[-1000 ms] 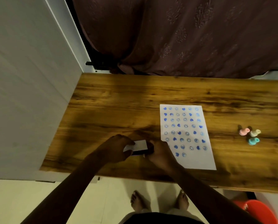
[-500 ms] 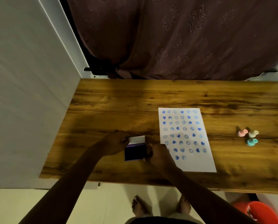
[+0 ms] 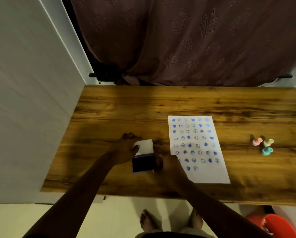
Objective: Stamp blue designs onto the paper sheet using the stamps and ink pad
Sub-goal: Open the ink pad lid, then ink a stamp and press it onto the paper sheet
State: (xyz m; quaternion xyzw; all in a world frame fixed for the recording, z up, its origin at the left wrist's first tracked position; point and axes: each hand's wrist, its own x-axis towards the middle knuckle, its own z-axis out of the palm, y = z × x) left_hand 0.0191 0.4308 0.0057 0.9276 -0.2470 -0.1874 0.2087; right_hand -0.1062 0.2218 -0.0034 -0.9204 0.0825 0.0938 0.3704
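Observation:
The ink pad (image 3: 143, 162) lies open on the wooden table (image 3: 126, 107), its dark blue pad facing up and its white lid (image 3: 144, 146) folded back. My left hand (image 3: 125, 148) holds the lid at its left edge. My right hand (image 3: 168, 163) grips the pad's right side. The white paper sheet (image 3: 211, 174) lies just right of my right hand, covered with rows of blue hearts and smiley prints. Three small stamps stand farther right: pink (image 3: 257, 141), cream (image 3: 268, 142) and teal (image 3: 266, 151).
A white wall panel (image 3: 28, 100) borders the table's left end. A dark patterned curtain (image 3: 186, 40) hangs behind the table. An orange bucket (image 3: 274, 225) sits on the floor at the lower right, and my bare feet (image 3: 149, 220) show below the table's front edge.
The ink pad was shut between both hands; the lid has now swung back and the blue pad is exposed. The view has shifted slightly.

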